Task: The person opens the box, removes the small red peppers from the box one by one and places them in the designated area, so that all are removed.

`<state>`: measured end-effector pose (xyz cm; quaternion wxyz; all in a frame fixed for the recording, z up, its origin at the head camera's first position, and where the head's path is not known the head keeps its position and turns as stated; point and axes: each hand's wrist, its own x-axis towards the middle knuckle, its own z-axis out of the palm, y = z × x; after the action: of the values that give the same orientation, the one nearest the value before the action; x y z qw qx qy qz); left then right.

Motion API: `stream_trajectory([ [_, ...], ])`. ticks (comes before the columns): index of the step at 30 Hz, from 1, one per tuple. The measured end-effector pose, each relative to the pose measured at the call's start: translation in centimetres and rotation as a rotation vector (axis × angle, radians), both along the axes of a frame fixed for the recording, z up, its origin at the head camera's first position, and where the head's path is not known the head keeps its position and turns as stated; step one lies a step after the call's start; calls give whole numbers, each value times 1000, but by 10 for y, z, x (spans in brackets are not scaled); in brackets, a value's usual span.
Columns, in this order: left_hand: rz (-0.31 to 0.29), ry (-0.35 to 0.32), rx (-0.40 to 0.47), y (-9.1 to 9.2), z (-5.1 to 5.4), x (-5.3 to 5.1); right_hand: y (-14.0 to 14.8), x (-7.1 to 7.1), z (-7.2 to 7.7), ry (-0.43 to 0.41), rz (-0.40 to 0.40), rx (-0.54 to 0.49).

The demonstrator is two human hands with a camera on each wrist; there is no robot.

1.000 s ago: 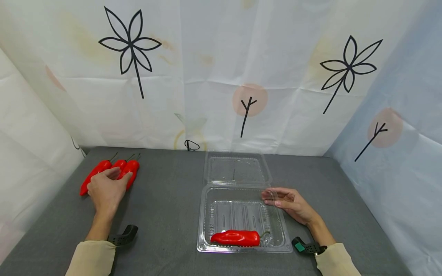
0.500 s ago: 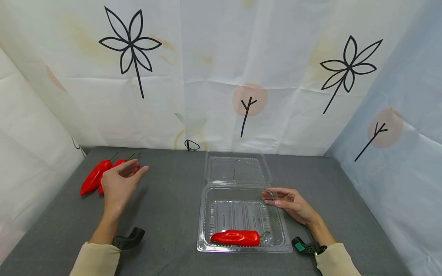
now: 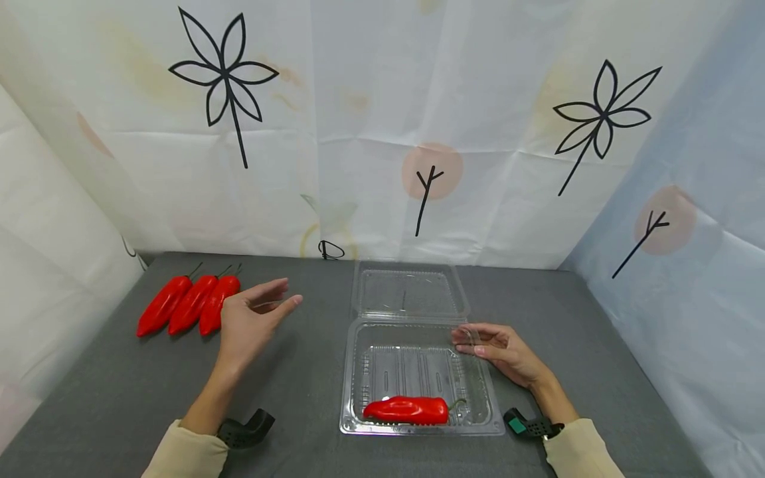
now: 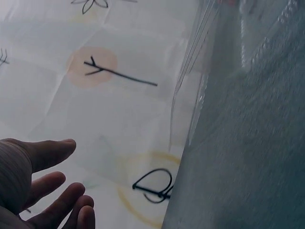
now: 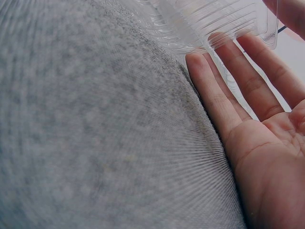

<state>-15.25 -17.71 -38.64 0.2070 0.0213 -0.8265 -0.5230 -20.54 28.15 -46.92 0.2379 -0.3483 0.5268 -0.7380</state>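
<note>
Three red chili peppers [image 3: 190, 305] lie side by side at the far left, stems pointing back. Just right of them, my left hand [image 3: 248, 325] is above the cloth, thumb and fingers apart with nothing between them; it also shows in the left wrist view [image 4: 52, 191]. A clear plastic clamshell container [image 3: 373, 335] stands open at the middle, its lid [image 3: 412, 292] laid back. One red chili pepper [image 3: 409, 410] lies crosswise along the container's front. My right hand [image 3: 505, 355] holds the container's right rim, thumb at the edge and fingers [image 5: 252, 76] against the outer wall.
Grey cloth [image 3: 299, 398] covers the table. A pale printed curtain [image 3: 358, 133] rises behind the table, with more fabric at both sides. Each wrist wears a dark strap mount [image 3: 245, 430].
My left hand has lifted off the three chili peppers and moved right toward the container, carrying nothing. The peppers lie as before, and my right hand stays at the container's rim.
</note>
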Motion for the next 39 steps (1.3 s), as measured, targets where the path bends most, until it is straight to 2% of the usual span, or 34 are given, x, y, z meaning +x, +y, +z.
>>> stream_trajectory([
  [7,-175,-36,19,26,-6,5,0,0,-1,1,4,-7],
  [12,-308,-120,-13,43,-12,9,-1,0,0,5,4,-8],
  [16,-378,-179,-33,55,-16,13,-1,0,1,5,3,-5],
  [24,-497,-237,-106,64,-18,18,-1,0,1,13,10,-13],
  [31,-652,-270,-174,74,-19,24,-1,1,2,10,-15,11],
  [34,-670,-293,-194,82,-23,29,-1,1,2,13,-16,12],
  [39,-634,-345,-176,93,-31,37,-2,1,3,12,-19,15],
])
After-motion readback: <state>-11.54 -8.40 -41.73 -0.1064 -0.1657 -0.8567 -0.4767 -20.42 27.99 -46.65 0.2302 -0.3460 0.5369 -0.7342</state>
